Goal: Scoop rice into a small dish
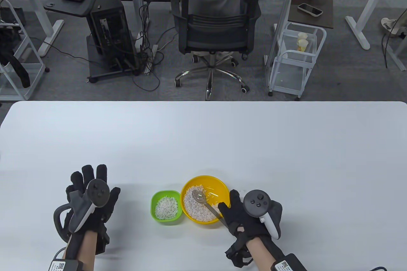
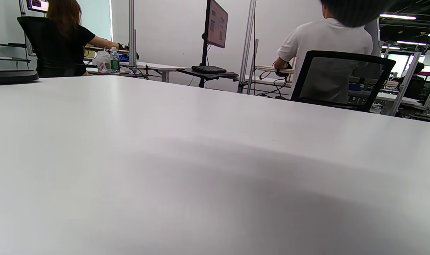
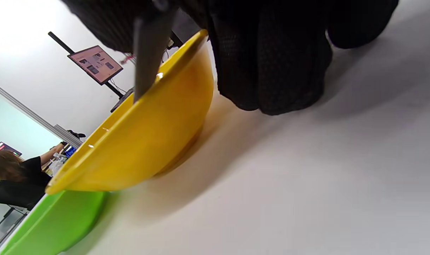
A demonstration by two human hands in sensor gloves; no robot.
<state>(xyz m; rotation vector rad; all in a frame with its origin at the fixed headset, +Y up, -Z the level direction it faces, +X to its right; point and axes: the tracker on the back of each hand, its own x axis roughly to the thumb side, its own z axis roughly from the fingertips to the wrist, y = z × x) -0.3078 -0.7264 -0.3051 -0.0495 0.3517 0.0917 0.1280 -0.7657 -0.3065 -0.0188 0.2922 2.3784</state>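
A yellow bowl [image 1: 219, 186] holding white rice [image 1: 197, 209] stands near the table's front edge. A small green dish [image 1: 155, 198] with some rice in it touches the bowl's left side. My right hand [image 1: 251, 212] grips the handle of a metal spoon [image 1: 199, 197] whose bowl lies over the rice in the yellow bowl. In the right wrist view the spoon handle [image 3: 147, 53] crosses the yellow bowl's rim [image 3: 137, 138], with the green dish [image 3: 51, 219] beside it. My left hand [image 1: 90, 199] rests on the table left of the dish, fingers spread, holding nothing.
The white table [image 1: 203, 137] stretches far behind the bowls. Beyond its far edge stand an office chair [image 1: 219, 26], a computer cart [image 1: 101, 29] and a white trolley [image 1: 295, 58]. The left wrist view shows only bare table [image 2: 200, 159] and the room.
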